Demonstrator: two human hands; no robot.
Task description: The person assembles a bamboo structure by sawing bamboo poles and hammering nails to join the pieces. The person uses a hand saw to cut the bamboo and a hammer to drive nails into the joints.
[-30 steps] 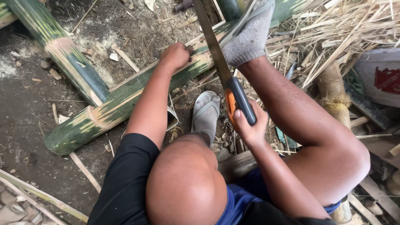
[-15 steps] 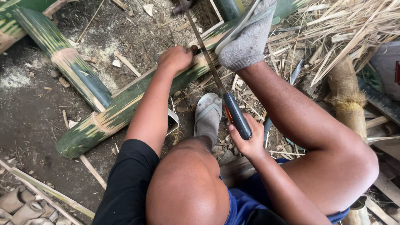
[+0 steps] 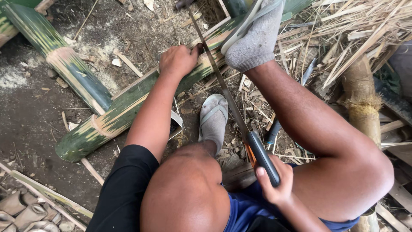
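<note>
A long green bamboo pole lies slanted across the dirt. My left hand presses down on it and grips it, thumb beside the saw blade. My right hand is closed around the black and orange handle of a hand saw. Its thin blade runs up across the pole just right of my left hand. One foot in a grey sock and sandal stands on the pole to the right of the blade. The other sandalled foot rests on the ground below the pole.
A second green bamboo section lies at upper left, with pale sawdust around it. Dry bamboo strips and splinters pile up at right beside a thick brown stalk. Cut bamboo pieces lie at lower left.
The saw has been drawn back toward my body, and the handle and my right hand are now lower in view. My left hand and the foot stay on the pole.
</note>
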